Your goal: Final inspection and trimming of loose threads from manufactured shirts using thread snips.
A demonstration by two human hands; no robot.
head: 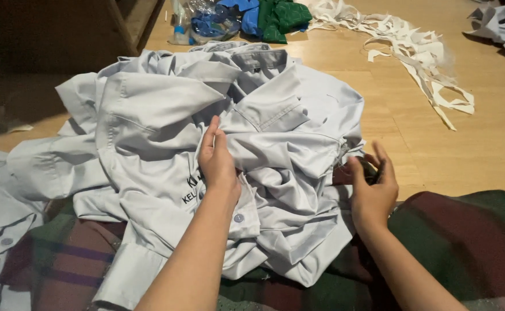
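Observation:
A heap of pale grey shirts (166, 109) lies across a wooden floor (483, 144) and my lap. My left hand (216, 158) rests flat on the crumpled grey cloth in the middle of the heap, fingers together and pointing away from me, next to black printing on the fabric. My right hand (373, 187) sits at the heap's right edge, fingers curled around a small dark object that I cannot make out, close to a fold of the shirt. A white button (238, 217) shows by my left wrist.
A dark red and green plaid cloth (454, 230) covers my lap. White fabric strips (413, 52) lie scattered at the upper right. Blue and green cloth with a clear plastic bag (246, 20) sits at the top. Another grey garment (503, 26) lies at the far right corner.

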